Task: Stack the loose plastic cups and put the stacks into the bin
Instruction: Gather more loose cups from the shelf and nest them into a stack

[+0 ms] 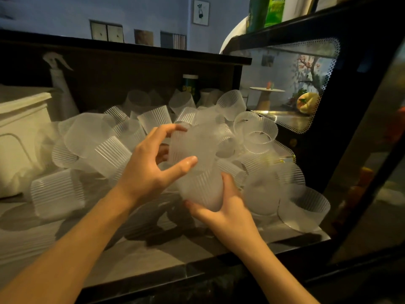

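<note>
The left hand (pixel 151 170) had its fingers (pixel 168 130) curled around the upper part of a short stack of cups (pixel 197 170), thumb on the near side and fingertips over the far side, holding it. The right hand (pixel 228 207) cupped the stack's lower end, its fingers curled under the base and thumb laid up along the right side. The stack sat tilted between both sets of fingers, above the counter (pixel 153 249).

Beyond and to both sides of the fingers lay the loose cups (pixel 153 119), a heap of frosted, ribbed plastic cups tumbled on their sides. One lay apart, left of the left wrist. A spray bottle (pixel 59 84) stood far left behind the heap, beside a white container (pixel 22 128). A glass display case (pixel 295 95) stood to the right.
</note>
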Available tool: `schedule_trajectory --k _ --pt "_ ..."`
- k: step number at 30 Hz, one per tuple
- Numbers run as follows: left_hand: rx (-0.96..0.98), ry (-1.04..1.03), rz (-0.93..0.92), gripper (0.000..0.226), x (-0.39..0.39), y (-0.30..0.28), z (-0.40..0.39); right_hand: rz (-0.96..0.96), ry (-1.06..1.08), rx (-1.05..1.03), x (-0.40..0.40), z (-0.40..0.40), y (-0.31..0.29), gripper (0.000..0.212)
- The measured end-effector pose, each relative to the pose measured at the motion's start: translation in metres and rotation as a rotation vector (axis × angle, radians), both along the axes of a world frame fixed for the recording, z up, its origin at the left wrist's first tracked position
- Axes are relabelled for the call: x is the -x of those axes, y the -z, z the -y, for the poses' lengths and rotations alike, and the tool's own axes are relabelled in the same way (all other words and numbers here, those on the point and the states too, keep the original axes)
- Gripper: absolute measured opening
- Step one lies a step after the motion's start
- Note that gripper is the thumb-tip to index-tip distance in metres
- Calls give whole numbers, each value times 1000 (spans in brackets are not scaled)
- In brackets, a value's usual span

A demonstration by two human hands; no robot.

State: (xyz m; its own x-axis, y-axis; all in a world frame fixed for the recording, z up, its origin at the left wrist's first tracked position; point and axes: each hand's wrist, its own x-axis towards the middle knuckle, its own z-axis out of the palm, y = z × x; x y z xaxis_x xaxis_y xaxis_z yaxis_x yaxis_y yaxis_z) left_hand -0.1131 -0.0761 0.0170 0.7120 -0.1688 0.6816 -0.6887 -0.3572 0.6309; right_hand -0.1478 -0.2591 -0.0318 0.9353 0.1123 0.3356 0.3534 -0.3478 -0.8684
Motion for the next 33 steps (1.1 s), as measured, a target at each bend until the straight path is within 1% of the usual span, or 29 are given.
schedule_trajectory --k 1,2,6,8,11,14,16,18,19,20,21,23,24,25,26,28,30,31,33 --pt "67 19 -29 53 1 2 3 -1 8 -13 0 0 0 60" --pt "86 4 -20 51 1 3 7 -6 16 -41 0 0 0 58" --pt "-125 -150 231 47 -3 6 9 -29 13 -141 0 5 0 57" --pt "-152 -173 277 39 -5 6 5 -40 6 -161 1 5 -1 56" --pt "-170 -110 206 35 -5 5 2 -60 -1 -173 3 5 -4 57" --pt "-219 -48 143 40 -6 6 0 -67 9 -167 5 6 -6 61" --pt "-297 -43 108 46 -6 8 -2 -79 12 -173 5 6 -7 63" --pt "-401 -30 74 58 -7 10 -2 -86 31 -226 4 7 -7 59" --pt "-413 -29 73 64 -7 10 -2 -84 35 -264 4 8 -6 55" --pt "-378 -45 86 66 -7 9 -2 -77 38 -299 4 8 -6 53" --pt "-304 -88 118 66 -8 6 -2 -61 44 -326 4 8 -6 53" --pt "-156 -288 233 60 -11 0 -7 -10 84 -371 4 7 -5 60" --pt "-120 -409 277 59 -13 -2 -11 12 111 -399 3 8 -4 62" --pt "-122 -502 283 63 -14 -2 -14 24 130 -430 2 8 -3 64" --pt "-179 -564 260 71 -16 0 -16 28 136 -462 2 8 -3 64" --pt "-383 -636 161 93 -20 6 -15 27 128 -495 1 8 -2 63" --pt "-537 -677 32 105 -23 10 -8 13 119 -477 0 7 -1 63" --pt "-583 -687 4 104 -25 11 -4 6 116 -460 1 6 -1 62" --pt "-624 -702 40 94 -27 11 3 -9 112 -442 0 6 0 58"
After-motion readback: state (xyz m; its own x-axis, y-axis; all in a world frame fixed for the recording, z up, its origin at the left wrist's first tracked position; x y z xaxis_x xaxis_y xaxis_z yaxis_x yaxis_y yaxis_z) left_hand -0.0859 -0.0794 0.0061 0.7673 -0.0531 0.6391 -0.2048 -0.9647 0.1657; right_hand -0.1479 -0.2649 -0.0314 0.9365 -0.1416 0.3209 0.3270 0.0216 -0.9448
